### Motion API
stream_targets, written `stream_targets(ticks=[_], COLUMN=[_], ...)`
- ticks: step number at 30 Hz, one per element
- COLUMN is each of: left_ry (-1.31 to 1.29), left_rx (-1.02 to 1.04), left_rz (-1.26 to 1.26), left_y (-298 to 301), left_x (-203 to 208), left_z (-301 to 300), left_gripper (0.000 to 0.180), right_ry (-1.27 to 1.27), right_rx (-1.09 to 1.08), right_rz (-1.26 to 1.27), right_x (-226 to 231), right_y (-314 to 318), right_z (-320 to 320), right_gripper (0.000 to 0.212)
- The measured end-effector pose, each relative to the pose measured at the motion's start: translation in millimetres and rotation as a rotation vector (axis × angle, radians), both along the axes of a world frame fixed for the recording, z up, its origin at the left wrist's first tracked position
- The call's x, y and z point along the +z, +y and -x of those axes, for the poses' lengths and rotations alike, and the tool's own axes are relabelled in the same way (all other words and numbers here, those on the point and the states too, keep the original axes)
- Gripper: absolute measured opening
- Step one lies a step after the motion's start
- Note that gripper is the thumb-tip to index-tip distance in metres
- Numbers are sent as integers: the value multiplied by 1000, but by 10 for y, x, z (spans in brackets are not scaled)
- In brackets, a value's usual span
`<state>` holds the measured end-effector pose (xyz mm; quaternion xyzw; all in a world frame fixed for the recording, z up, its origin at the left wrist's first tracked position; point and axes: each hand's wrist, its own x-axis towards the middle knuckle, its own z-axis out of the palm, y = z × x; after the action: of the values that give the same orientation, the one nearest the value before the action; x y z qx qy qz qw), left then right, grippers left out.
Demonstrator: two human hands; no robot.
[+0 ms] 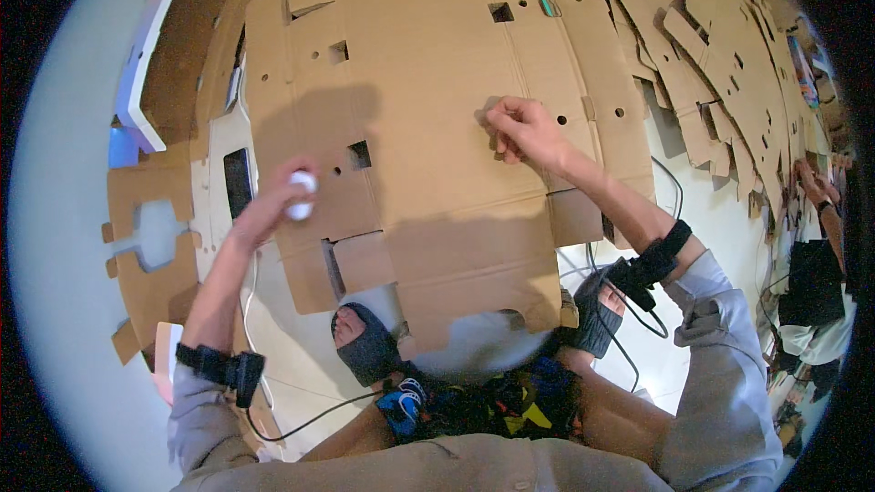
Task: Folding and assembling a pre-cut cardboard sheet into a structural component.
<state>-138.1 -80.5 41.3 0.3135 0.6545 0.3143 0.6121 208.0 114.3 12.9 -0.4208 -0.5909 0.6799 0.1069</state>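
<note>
"Seen from the head, where is the white object?"

"Gripped in a blurred left hand, over the cardboard at left; the right hand poises right of centre, fingertips bunched, whether pinching anything I cannot tell"

1. A brown cardboard sheet lies flat and opened out beneath the left hand and the right hand; fold lines cross it, square cut-outs and small round holes pierce it, and its near edge curves inward.
2. A small white object, rounded and blurred, sits in the left hand over the sheet's left side; its kind is unclear.
</note>
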Motion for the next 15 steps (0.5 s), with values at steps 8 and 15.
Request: stream_targets(ticks=[8, 15], left_ry=[239, 1133], left_rx=[308, 207], left_rz=[288, 683], left_y=[-1418, -2608], left_x=[-288, -1403], left_z=[1506, 1995], left_gripper=[41, 54], right_ry=[-68, -103], right_rx=[99, 160], right_rz=[-18, -13], right_x=[55, 77], right_y=[112, 216], right_z=[68, 171], right_gripper=[26, 27])
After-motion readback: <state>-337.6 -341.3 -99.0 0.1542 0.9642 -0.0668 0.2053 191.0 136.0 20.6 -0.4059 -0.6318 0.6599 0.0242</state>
